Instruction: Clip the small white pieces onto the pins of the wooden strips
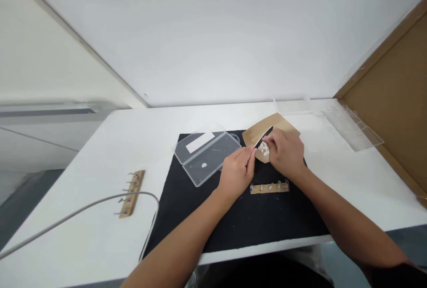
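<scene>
My left hand [237,169] is closed around the lower end of a dark nail file [266,134] with a pale edge, tilted up to the right. Fingers pinched, my right hand [287,151] is against the file's upper part; what is between those fingertips is hidden. Under both hands, a pile of small white pieces that look like false nail tips [263,149] lies on a brown paper sheet [277,121]. Nearer to me on the black mat [233,228] lies a wooden strip [265,189] with several small clear pieces standing on it.
An open clear plastic case [207,170] with a white label lies left of my hands, one white piece in it. Farther left are a wooden strip with metal clips [132,194] and a grey cable [83,211]. Clear plastic trays [352,129] lie at right, near a cardboard panel [390,97].
</scene>
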Motion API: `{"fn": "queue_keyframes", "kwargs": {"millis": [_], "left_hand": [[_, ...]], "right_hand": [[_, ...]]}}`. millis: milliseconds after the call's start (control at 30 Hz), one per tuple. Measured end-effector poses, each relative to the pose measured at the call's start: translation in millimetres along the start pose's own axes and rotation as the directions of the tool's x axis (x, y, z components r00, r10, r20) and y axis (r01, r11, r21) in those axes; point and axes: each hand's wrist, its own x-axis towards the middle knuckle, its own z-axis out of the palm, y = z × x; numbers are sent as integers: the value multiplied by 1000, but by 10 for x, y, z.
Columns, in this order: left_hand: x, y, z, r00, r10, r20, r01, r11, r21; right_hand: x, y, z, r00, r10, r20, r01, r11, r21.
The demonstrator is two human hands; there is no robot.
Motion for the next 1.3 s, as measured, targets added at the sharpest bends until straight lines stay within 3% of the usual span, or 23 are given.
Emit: {"fn": "queue_keyframes", "kwargs": {"millis": [167, 333, 467, 633, 767, 867, 1033, 1133, 1233, 1300], "left_hand": [[10, 17, -6, 1000, 1, -4, -1, 1000, -1], [45, 24, -25, 1000, 1, -21, -2, 1000, -24], [45, 16, -31, 1000, 8, -16, -8, 1000, -1], [34, 49, -38, 1000, 29, -10, -29, 999, 16], [19, 50, -42, 999, 32, -6, -31, 999, 25], [22, 17, -56, 999, 36, -8, -36, 999, 32], [64, -130, -120, 995, -49, -81, 67, 970, 235], [85, -269, -171, 977, -151, -152, 205, 870, 448], [82, -387, -220, 952, -286, -106, 296, 779, 553], [77, -420, -247, 946, -309, -97, 305, 751, 586]], "right_hand": [[11, 15, -23, 999, -29, 40, 27, 999, 40], [31, 0, -46, 999, 46, -2, -46, 998, 50], [15, -5, -38, 999, -44, 16, 43, 997, 61], [23, 53, -32, 1000, 20, 11, -20, 998, 64], [0, 26, -35, 998, -54, 28, 53, 997, 53], [-25, 1, -53, 999, -43, 11, 42, 996, 77], [-24, 33, -104, 996, -17, -82, 30, 987, 156], [-24, 27, -144, 989, -13, -144, 40, 982, 184], [-33, -15, -187, 979, -54, -196, 91, 978, 186], [-41, -41, -205, 970, -94, -225, 135, 976, 172]]}}
